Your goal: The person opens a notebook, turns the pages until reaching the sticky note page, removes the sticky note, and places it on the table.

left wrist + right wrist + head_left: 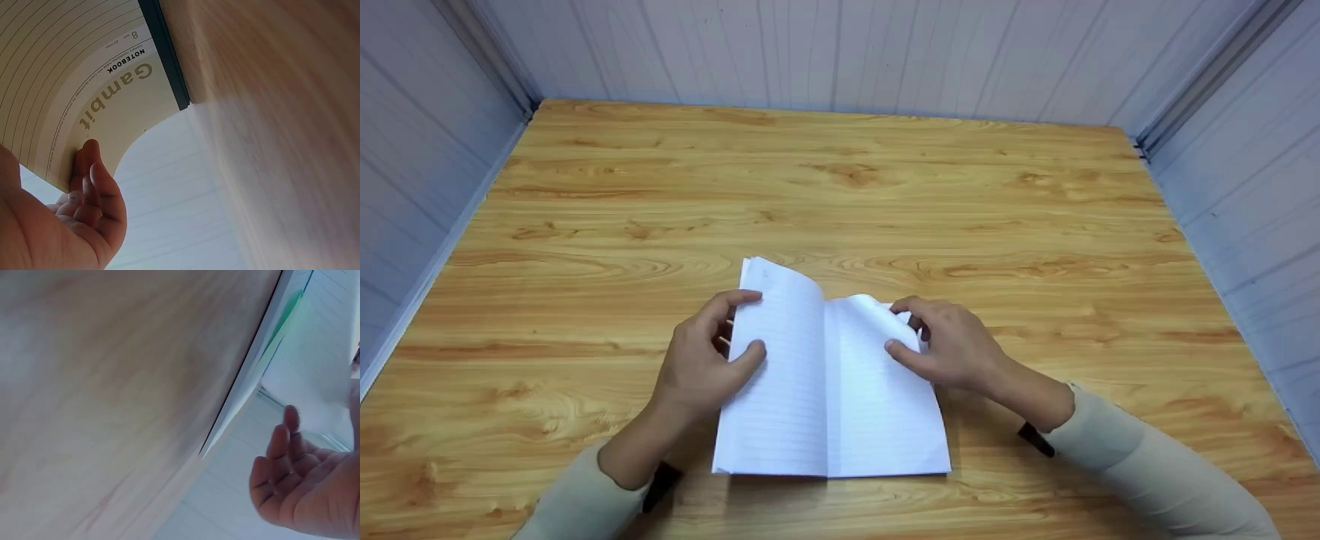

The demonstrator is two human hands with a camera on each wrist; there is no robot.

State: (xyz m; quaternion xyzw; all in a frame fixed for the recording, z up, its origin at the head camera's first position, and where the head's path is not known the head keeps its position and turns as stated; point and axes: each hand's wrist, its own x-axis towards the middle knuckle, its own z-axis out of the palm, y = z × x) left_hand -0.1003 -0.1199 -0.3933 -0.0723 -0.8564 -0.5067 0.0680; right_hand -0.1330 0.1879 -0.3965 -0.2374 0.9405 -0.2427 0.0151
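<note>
An open notebook (780,390) with white ruled pages stands near the front middle of the table in the head view. My left hand (709,356) grips its left half, thumb on the page and fingers behind the cover. In the left wrist view that cover (121,84) is cream, with the words "Gambit" and "NOTEBOOK" and a dark spine, and it bends away from the table. On the other side, my right hand (952,341) pinches the upper right edge of a page (877,322), which curls up between thumb and fingers. Several fingers of the right hand hang loosely curled below the page in the right wrist view.
The wood-grain table (840,195) stretches out behind and beside the notebook. Pale panel walls (825,52) enclose it at the back and both sides. A dark strap piece (661,486) shows at the left sleeve, and another (1037,441) at the right.
</note>
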